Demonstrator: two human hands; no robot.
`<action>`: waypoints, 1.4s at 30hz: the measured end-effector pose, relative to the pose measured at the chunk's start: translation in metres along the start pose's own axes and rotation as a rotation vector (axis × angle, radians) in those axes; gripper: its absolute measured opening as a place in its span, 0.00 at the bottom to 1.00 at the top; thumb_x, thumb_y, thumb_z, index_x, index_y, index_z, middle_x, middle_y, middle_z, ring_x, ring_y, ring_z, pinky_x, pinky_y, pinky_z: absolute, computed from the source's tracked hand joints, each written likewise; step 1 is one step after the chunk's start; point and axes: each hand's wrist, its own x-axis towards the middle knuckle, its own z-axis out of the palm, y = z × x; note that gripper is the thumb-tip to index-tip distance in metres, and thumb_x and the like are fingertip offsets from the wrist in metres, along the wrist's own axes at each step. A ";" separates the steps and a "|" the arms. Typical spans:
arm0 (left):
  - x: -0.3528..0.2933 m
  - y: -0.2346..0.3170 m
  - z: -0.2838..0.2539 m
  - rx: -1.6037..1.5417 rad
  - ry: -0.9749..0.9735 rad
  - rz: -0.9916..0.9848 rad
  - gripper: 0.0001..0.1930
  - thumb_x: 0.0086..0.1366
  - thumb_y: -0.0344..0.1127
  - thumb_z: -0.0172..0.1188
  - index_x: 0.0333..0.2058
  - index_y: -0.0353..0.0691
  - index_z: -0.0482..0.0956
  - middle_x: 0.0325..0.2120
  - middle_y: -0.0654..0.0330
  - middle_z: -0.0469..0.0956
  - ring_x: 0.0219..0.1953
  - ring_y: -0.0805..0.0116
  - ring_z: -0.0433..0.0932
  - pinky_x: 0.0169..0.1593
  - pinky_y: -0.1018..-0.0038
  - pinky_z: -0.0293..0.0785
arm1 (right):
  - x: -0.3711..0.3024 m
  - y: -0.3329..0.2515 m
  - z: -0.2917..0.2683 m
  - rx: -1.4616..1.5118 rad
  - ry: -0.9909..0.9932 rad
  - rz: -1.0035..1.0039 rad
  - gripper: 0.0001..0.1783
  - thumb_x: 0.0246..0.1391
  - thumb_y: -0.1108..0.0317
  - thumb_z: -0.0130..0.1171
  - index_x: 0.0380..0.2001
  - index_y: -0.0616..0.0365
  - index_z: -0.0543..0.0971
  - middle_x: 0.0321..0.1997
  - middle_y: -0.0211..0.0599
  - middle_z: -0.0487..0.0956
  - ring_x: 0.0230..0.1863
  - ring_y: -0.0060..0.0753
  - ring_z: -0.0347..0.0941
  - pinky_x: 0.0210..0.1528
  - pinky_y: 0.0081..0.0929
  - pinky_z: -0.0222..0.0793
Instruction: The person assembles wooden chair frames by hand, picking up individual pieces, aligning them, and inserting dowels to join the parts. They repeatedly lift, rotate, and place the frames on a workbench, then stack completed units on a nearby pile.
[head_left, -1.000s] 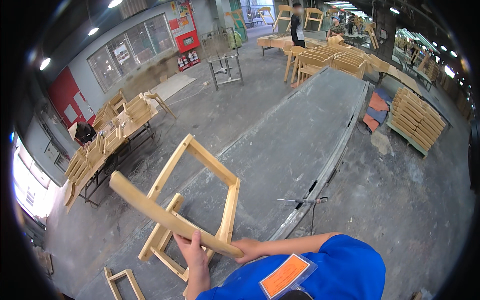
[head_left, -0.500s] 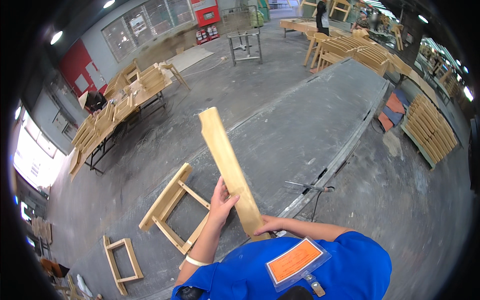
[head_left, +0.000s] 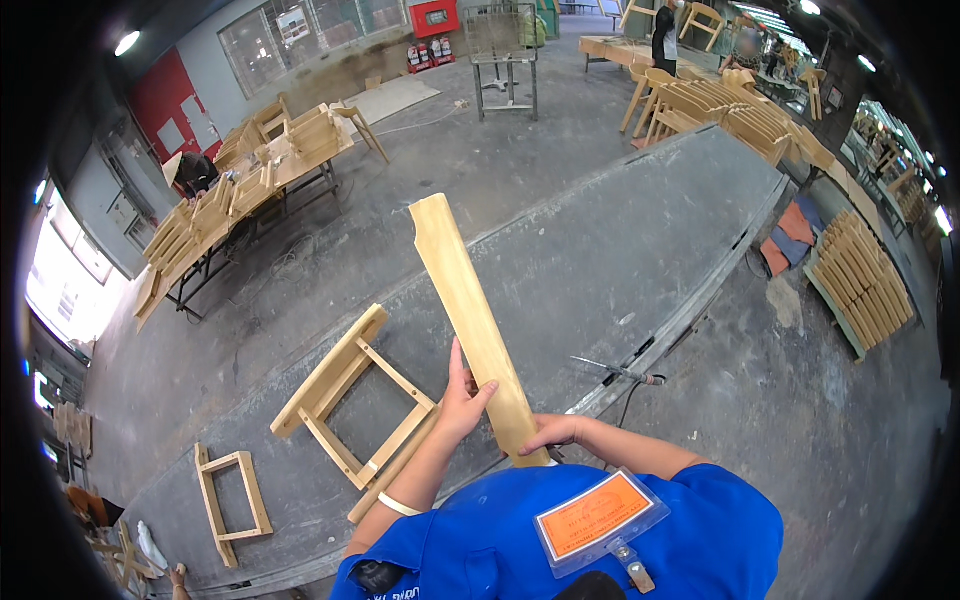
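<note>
A long, flat wooden board (head_left: pixel 470 300) of pale wood, notched near its far end, slants up and away from my body above the grey table. Midway along its left edge my left hand (head_left: pixel 466 400) grips it, thumb across the top face. My right hand (head_left: pixel 550 432) closes round the near end of the board, close to my blue shirt. Left of my left forearm lies a wooden chair frame (head_left: pixel 330 435), a square of rails with a wide thick rail at its far left side. A smaller wooden frame (head_left: pixel 205 500) rests farther left on the table.
The grey table (head_left: pixel 640 240) stretches away to the far right. A screwdriver-like tool (head_left: pixel 640 377) with a cord lies by its right edge. Stacked chair parts (head_left: pixel 860 270) stand at the right. A person (head_left: pixel 190 175) works at a bench with chair parts (head_left: pixel 240 215) at far left.
The board has swung slightly, its far end a little higher in view. The whole scene has shifted with my head. Both hands keep their hold; a hand has appeared at the lower left.
</note>
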 end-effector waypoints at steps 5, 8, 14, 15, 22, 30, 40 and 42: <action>-0.001 -0.013 0.004 0.034 -0.050 0.012 0.46 0.61 0.25 0.55 0.66 0.47 0.28 0.45 0.49 0.72 0.45 0.64 0.74 0.47 0.70 0.72 | -0.010 -0.007 0.003 -0.258 0.125 0.138 0.36 0.44 0.62 0.68 0.56 0.61 0.66 0.48 0.42 0.75 0.51 0.35 0.70 0.54 0.30 0.66; 0.002 -0.017 0.008 0.021 -0.034 0.047 0.45 0.62 0.26 0.55 0.66 0.45 0.29 0.45 0.50 0.72 0.45 0.65 0.74 0.47 0.70 0.71 | -0.025 -0.033 -0.001 -0.490 0.261 0.279 0.38 0.42 0.58 0.70 0.56 0.60 0.67 0.48 0.42 0.75 0.51 0.34 0.70 0.53 0.29 0.65; 0.010 -0.017 0.011 -0.083 -0.021 0.030 0.44 0.62 0.26 0.55 0.66 0.43 0.30 0.47 0.50 0.71 0.46 0.65 0.73 0.48 0.70 0.71 | -0.034 -0.090 -0.006 -0.723 0.925 -0.214 0.37 0.43 0.53 0.69 0.54 0.61 0.69 0.44 0.40 0.75 0.43 0.31 0.71 0.46 0.28 0.67; 0.010 -0.017 0.013 -0.079 -0.030 0.053 0.44 0.62 0.26 0.55 0.66 0.43 0.30 0.46 0.50 0.71 0.46 0.65 0.73 0.48 0.69 0.71 | -0.028 -0.097 -0.007 -0.668 0.979 -0.294 0.37 0.43 0.52 0.68 0.53 0.61 0.69 0.42 0.41 0.76 0.43 0.33 0.71 0.46 0.29 0.68; 0.005 -0.023 0.028 0.191 -0.067 0.028 0.47 0.60 0.26 0.57 0.66 0.44 0.30 0.45 0.50 0.71 0.45 0.66 0.73 0.47 0.71 0.70 | 0.017 -0.110 0.004 -0.630 1.137 -0.404 0.32 0.47 0.50 0.64 0.49 0.63 0.71 0.43 0.46 0.78 0.43 0.37 0.76 0.45 0.32 0.70; -0.081 -0.043 -0.029 0.113 -0.574 -0.320 0.22 0.65 0.38 0.53 0.57 0.39 0.67 0.55 0.55 0.68 0.56 0.64 0.68 0.57 0.69 0.65 | 0.005 -0.118 -0.019 -0.421 1.195 -0.497 0.28 0.49 0.57 0.65 0.46 0.67 0.71 0.40 0.44 0.79 0.40 0.31 0.76 0.42 0.28 0.72; -0.166 -0.048 -0.045 -0.157 -0.439 -0.462 0.23 0.69 0.45 0.46 0.58 0.38 0.66 0.57 0.54 0.67 0.59 0.62 0.65 0.63 0.69 0.55 | 0.017 -0.133 -0.028 -0.500 1.305 -0.508 0.26 0.50 0.59 0.65 0.45 0.66 0.71 0.40 0.43 0.78 0.38 0.30 0.76 0.39 0.26 0.72; -0.155 -0.063 -0.058 0.066 -0.463 -0.708 0.22 0.68 0.46 0.47 0.54 0.38 0.71 0.54 0.54 0.71 0.56 0.61 0.69 0.60 0.69 0.61 | 0.022 -0.133 -0.029 -0.406 1.279 -0.508 0.23 0.50 0.60 0.65 0.43 0.66 0.72 0.39 0.42 0.79 0.36 0.30 0.75 0.38 0.26 0.71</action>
